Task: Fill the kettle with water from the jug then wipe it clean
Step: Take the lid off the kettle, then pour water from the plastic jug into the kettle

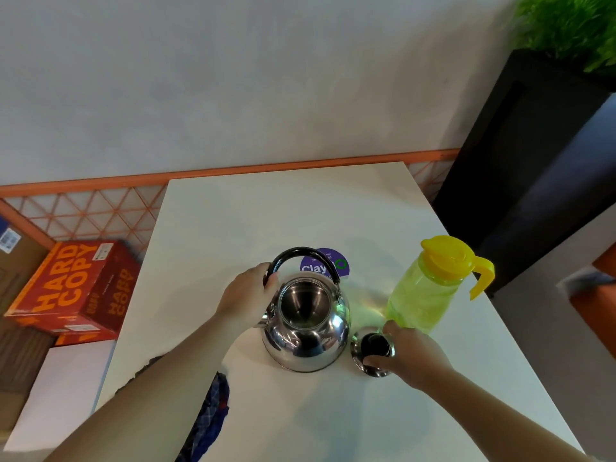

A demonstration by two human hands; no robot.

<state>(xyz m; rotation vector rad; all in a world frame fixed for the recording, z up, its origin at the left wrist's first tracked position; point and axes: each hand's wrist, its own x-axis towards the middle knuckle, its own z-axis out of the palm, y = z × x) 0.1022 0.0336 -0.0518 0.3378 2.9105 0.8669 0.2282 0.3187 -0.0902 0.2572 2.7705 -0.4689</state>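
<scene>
Kettle (305, 331): open-mouthed at mid-bench (266, 211), our left hand (245, 298) curled round its black handle.
Lid (371, 350): just right of the kettle, our right hand (410, 356) pinching its knob.
Jug (430, 288): upright beyond the lid, yellow cap on.
Risk: we judge a hasty pour could splash, and the lid lies in the jug's path.
Cloth (210, 418): at the near edge under our left arm; it might slip off.

1. The kettle (305, 341) is polished metal, mirror-glossy; its handle (293, 253) is glossy black plastic.
2. The lid (357, 343), at 4 o'clock from the kettle, is the same shiny metal.
3. The jug (423, 295), at 2 o'clock, is translucent green plastic with an opaque yellow cap (446, 256).
4. The table (266, 211) is smooth, matt white.
5. The cloth (213, 415), at 7 o'clock, is soft blue checked fabric.
6. The box (73, 285), at 9 o'clock, is printed orange cardboard.
</scene>
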